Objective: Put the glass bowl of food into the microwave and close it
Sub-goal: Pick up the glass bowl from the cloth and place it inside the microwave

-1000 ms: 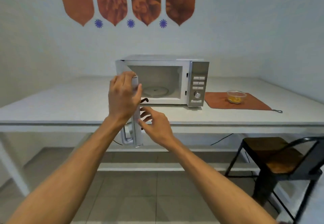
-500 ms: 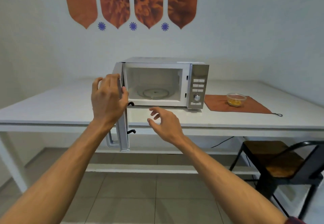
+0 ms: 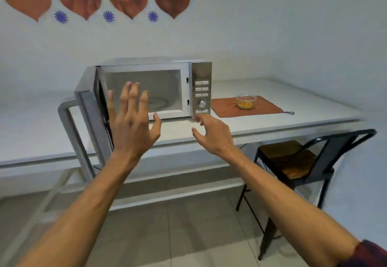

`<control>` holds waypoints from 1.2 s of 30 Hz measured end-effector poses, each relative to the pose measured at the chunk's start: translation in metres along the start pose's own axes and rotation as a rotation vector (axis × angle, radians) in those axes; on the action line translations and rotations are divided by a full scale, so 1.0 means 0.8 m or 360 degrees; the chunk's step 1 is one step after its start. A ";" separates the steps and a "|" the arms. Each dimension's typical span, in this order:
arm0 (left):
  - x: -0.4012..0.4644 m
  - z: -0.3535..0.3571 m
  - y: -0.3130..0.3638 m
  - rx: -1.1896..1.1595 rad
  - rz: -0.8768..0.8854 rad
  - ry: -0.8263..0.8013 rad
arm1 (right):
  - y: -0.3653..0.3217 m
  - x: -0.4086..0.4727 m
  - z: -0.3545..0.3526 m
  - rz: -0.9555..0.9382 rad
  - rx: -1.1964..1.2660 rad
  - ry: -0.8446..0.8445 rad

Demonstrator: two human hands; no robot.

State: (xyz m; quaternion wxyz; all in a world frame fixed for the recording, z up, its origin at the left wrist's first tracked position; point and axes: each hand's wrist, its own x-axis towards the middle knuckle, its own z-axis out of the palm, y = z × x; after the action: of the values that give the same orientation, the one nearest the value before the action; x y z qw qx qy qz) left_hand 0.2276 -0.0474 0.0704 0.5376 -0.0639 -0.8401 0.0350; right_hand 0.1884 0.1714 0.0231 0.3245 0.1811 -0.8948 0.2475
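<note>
Microwave door [image 3: 92,124] swung wide, both hands empty, fingers spread: send your right hand [image 3: 213,135] to the glass bowl [image 3: 246,101] on the orange mat [image 3: 266,108], grip its rim level.

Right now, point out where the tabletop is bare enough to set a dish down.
Bare: the white table left of the open microwave door, and the stretch right of the orange mat. Crowded: the microwave, plus the mat carrying the glass bowl.
</note>
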 end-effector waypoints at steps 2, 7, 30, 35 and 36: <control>0.000 0.017 0.026 -0.0079 0.0042 -0.0042 | 0.025 0.002 -0.006 0.0012 -0.0060 0.0018; 0.002 0.068 0.088 -0.0243 0.0109 -0.0187 | 0.096 0.014 -0.012 0.0053 -0.0158 0.0057; 0.054 0.293 0.315 -0.0600 -0.0107 -0.0594 | 0.365 0.092 0.019 0.0174 0.0108 0.0083; 0.067 0.329 0.344 -0.0714 -0.0074 -0.0666 | 0.389 0.109 0.027 0.0336 0.0291 0.0152; 0.072 0.337 0.350 -0.0760 -0.0087 -0.0675 | 0.395 0.112 0.028 0.0357 0.0300 0.0148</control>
State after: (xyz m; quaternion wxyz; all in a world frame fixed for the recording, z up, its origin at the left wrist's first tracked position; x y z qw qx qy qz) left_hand -0.0215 0.2410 -0.0268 0.3211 -0.1570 -0.9192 -0.1651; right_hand -0.0406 0.4010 -0.0348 0.3175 0.0979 -0.8662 0.3733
